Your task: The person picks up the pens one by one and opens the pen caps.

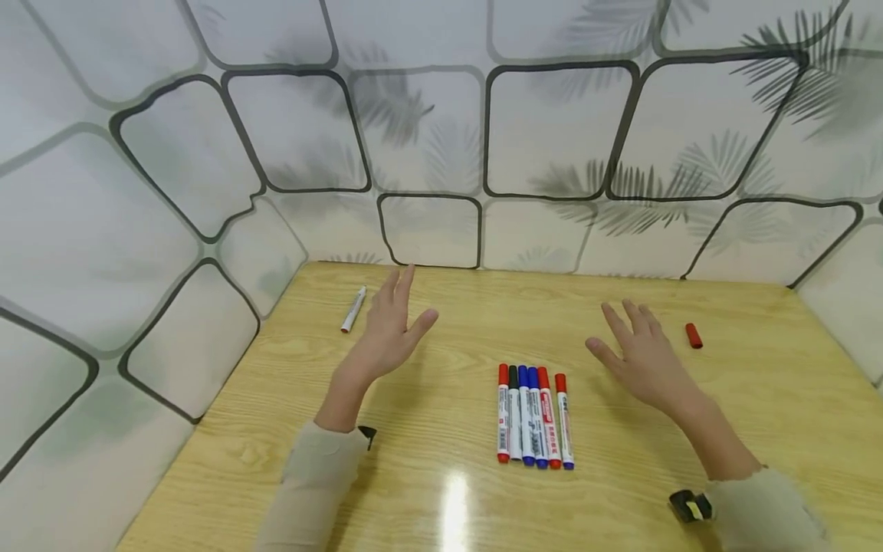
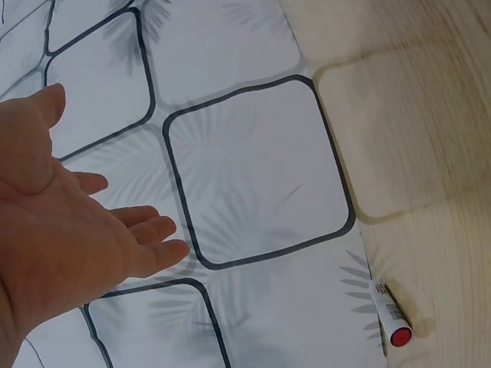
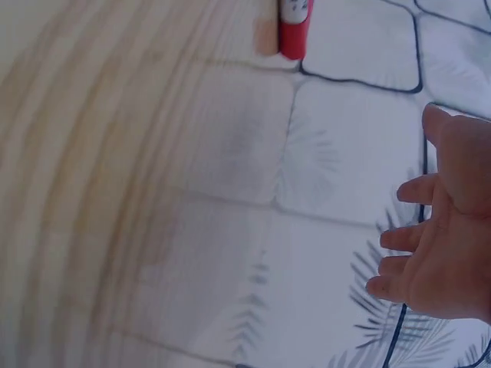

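Above the table's left half, my left hand (image 1: 388, 333) is raised with fingers spread, holding nothing. Just left of it lies a white marker (image 1: 354, 309) with a red end nearest me. My right hand (image 1: 645, 364) hovers on the other side, fingers extended and nothing in it. To its right a loose red marker cap (image 1: 694, 336) lies on the wood. Between the hands several whiteboard markers (image 1: 526, 418) lie side by side, with red, black and blue caps pointing away from me. The rightmost marker (image 1: 564, 422) has a red cap and a blue end.
The wood-grain table (image 1: 441, 322) meets a patterned wall covering (image 1: 431, 230) at the back, which also runs down both sides. A dark wrist strap (image 1: 690, 506) shows by the right sleeve. Light glares off the table near the front.
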The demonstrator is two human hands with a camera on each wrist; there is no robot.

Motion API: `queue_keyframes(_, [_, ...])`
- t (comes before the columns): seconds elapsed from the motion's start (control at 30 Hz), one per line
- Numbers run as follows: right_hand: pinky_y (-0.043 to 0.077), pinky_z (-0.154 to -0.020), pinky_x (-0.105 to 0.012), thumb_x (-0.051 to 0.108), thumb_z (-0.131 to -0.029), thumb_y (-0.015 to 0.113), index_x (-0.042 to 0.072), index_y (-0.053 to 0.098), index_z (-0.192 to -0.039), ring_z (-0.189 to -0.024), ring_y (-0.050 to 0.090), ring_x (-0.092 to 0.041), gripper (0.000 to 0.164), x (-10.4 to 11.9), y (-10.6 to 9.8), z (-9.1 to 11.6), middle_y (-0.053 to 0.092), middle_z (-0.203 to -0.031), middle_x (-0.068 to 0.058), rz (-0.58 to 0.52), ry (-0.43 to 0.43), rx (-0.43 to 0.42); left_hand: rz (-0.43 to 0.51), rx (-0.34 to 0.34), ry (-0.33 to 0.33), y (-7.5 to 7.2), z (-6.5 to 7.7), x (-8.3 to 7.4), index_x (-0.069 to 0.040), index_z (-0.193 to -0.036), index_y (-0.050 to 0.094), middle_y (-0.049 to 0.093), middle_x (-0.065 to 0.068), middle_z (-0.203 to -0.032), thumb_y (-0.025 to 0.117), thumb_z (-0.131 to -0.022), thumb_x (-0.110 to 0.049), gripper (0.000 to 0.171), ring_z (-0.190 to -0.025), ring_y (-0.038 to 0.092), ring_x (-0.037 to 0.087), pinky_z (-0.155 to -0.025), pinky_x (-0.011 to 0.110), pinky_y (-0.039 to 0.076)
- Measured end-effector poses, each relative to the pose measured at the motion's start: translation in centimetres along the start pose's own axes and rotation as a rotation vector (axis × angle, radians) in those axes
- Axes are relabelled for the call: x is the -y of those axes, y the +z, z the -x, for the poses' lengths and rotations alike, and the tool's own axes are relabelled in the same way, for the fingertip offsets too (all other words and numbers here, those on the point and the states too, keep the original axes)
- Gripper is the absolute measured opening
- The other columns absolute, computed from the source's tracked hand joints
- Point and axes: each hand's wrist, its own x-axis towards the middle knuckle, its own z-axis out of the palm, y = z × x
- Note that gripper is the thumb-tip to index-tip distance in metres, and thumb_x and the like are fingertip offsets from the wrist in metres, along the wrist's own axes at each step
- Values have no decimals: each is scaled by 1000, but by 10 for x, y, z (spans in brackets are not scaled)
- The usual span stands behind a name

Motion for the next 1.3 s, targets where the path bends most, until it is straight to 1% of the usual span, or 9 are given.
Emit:
queue_keyframes(0.13, [13, -105, -77, 53, -102, 45, 3, 18, -158, -144, 3, -57, 80, 16, 1, 5, 9, -158, -35, 10, -16, 23, -16, 40, -3, 8, 1, -7, -12, -161, 2, 0, 25, -163, 46, -105, -43, 77, -147, 5, 49, -111, 72, 10])
queue_keyframes(0.3, [16, -105, -77, 53, -102, 45, 4, 19, -158, -144, 5, -56, 79, 30, 3, 11, 11, -158, -34, 20, -37, 24, -50, 51, 26, 18, 1, -17, -12, -161, 5, 3, 26, -162, 48, -104, -41, 77, -147, 8, 49, -112, 70, 12])
queue_keyframes(0.47, [18, -105, -76, 52, -101, 48, 5, 20, -158, -145, 6, -55, 79, 39, 8, 17, 13, -159, -33, 9, -48, 32, -123, 89, 49, 31, 1, -27, -11, -160, 10, 8, 26, -162, 48, -104, -44, 76, -146, 13, 48, -113, 69, 15])
queue_keyframes(0.57, [19, -104, -76, 51, -101, 49, 7, 20, -159, -145, 6, -55, 78, 42, 10, 20, 13, -159, -32, 0, -59, 30, -171, 122, 62, 37, 2, -32, -13, -160, 13, 11, 25, -162, 49, -103, -46, 75, -147, 14, 45, -114, 66, 16])
queue_keyframes(0.7, [19, -103, -77, 51, -100, 51, 9, 19, -159, -145, 7, -54, 79, 46, 12, 23, 13, -160, -30, -9, -62, 27, -204, 153, 74, 45, 2, -39, -14, -160, 14, 13, 22, -162, 51, -102, -47, 77, -149, 14, 40, -116, 62, 16])
queue_keyframes(0.9, [19, -103, -77, 50, -100, 52, 9, 20, -159, -146, 7, -53, 79, 51, 13, 24, 12, -161, -28, -30, -71, 23, -236, 203, 82, 54, 2, -46, -16, -160, 12, 13, 21, -163, 52, -101, -49, 79, -148, 16, 40, -117, 59, 17])
queue_keyframes(1.03, [18, -104, -77, 50, -100, 52, 7, 23, -158, -146, 7, -53, 78, 51, 14, 24, 13, -161, -29, -37, -82, 23, -283, 247, 77, 62, 2, -49, -20, -161, 10, 13, 20, -163, 52, -100, -52, 80, -148, 18, 40, -117, 58, 19])
queue_keyframes(1.17, [19, -104, -77, 49, -100, 53, 5, 27, -157, -145, 10, -53, 76, 50, 15, 23, 16, -160, -30, -29, -93, 33, -339, 278, 76, 71, 4, -52, -22, -161, 12, 20, 18, -161, 53, -99, -54, 81, -146, 23, 38, -116, 56, 23])
queue_keyframes(1.3, [19, -105, -76, 49, -100, 53, 5, 28, -156, -145, 11, -53, 76, 52, 18, 21, 17, -159, -29, -23, -103, 45, -407, 318, 81, 76, 8, -54, -23, -160, 14, 29, 17, -157, 56, -97, -53, 81, -143, 31, 36, -114, 54, 29])
